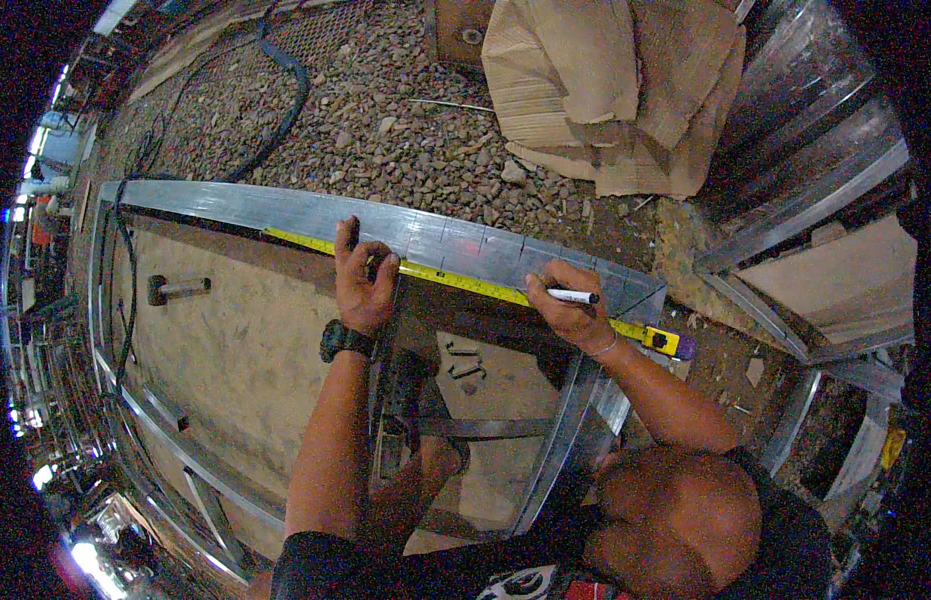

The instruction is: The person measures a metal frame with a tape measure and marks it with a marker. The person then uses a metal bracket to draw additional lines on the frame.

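Note:
A long silver metal bar point(446, 238) lies across the frame in front of me, with several dark cross lines marked on its upper face. Along its near edge runs the extended yellow blade of a tape measure point(466, 283), whose yellow and purple case sits past the bar's right end. My left hand point(364, 285), a black watch on its wrist, grips the blade against the bar with bent fingers. Farther right, my right hand point(571, 305) is closed round a white marker point(574, 297) with a dark end, and rests over the blade and bar edge. The marker's tip is hidden.
A hammer point(179, 289) lies on the sandy ground inside the metal frame. Beyond the bar are gravel point(356, 120), a dark cable point(294, 100) and cardboard sheets point(626, 100). Metal sheets point(806, 110) lean at the right. A frame member point(576, 430) runs toward me.

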{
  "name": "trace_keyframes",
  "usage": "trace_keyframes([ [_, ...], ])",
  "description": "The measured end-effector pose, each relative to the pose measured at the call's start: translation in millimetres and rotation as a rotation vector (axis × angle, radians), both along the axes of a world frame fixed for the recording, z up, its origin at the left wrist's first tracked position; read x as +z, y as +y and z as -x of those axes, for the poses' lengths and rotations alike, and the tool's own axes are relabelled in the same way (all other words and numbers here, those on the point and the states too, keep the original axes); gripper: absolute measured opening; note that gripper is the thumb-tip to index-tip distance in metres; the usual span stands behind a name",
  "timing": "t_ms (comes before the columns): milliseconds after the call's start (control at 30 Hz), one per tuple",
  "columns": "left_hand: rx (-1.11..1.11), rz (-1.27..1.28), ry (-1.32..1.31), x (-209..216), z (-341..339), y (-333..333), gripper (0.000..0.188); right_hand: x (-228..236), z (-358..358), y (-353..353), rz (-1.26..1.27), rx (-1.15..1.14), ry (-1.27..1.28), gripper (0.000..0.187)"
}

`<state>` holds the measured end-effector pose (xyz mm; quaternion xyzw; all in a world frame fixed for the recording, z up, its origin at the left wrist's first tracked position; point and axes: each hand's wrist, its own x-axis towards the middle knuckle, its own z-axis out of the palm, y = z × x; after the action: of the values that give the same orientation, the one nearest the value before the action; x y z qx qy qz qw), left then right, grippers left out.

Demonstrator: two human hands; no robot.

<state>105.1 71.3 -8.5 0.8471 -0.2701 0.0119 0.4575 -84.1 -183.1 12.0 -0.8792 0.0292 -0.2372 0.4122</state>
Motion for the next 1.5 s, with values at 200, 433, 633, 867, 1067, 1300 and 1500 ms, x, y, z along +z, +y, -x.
trace_keyframes([
  [200,0.018,0.020,0.023,-1,0,1,0.014,7,3,4,-0.282,-0.149,0.168,0.019],
  [433,-0.004,0.024,-0.013,0,1,0,0.015,19,20,-17,-0.127,-0.148,0.153,0.028],
  [633,-0.023,-0.014,-0.052,-4,-3,4,0.018,28,69,-13,0.307,-0.063,0.211,0.044],
  [867,-0.020,-0.042,-0.041,-7,-4,5,0.022,7,97,-23,0.357,-0.023,0.193,0.044],
  [1067,-0.015,0.016,0.008,-5,-2,4,0.022,8,98,-24,0.373,-0.014,0.166,0.045],
  [1300,-0.014,-0.035,-0.031,-3,-2,3,0.019,7,98,-27,0.377,0.007,0.148,0.042],
  [1500,0.010,0.025,0.029,-6,-1,5,0.018,10,96,-24,0.383,0.012,0.143,0.041],
])
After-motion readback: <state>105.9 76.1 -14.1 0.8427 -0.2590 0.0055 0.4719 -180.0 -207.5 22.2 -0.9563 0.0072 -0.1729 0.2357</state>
